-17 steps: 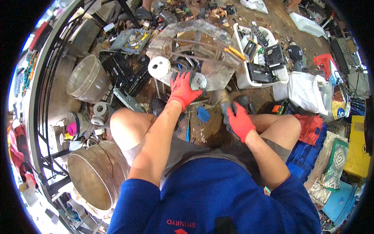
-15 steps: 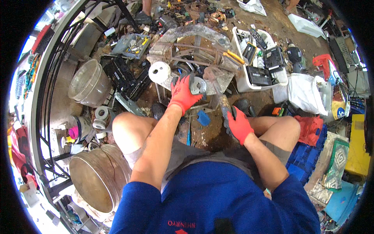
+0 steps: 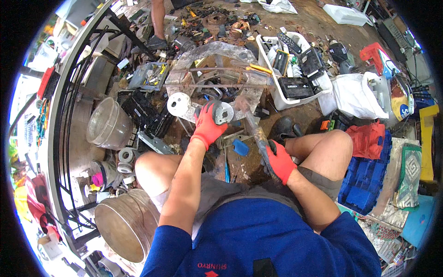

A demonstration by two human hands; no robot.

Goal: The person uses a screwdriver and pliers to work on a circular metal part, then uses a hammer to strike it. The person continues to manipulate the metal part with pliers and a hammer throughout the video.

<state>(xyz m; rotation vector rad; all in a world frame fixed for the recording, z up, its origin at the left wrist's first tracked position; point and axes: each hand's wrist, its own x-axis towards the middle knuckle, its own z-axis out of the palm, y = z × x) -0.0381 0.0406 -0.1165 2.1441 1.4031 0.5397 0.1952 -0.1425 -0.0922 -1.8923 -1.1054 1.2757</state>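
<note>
My left hand, in a red glove with dark fingertips, is closed on a round silver metal part with small holes. Beside those fingers, on the left, is a pale round disc with holes. My right hand, gloved the same way, is wrapped round the worn handle of a hammer. The hammer's rusty head lies just right of the silver part; whether they touch I cannot tell. Behind both stands a grimy metal frame with rods across it. Between my legs lie a blue scrap and a blue-handled screwdriver.
A white tub of electronics stands at the right, with orange-handled pliers near it. Clear buckets and a black metal rack line the left. A white sack and blue tray lie right. Another person's leg shows far off.
The view has shifted a little. My left hand and the silver part have come slightly nearer to me, and the hammer head has dropped closer beside the part.
</note>
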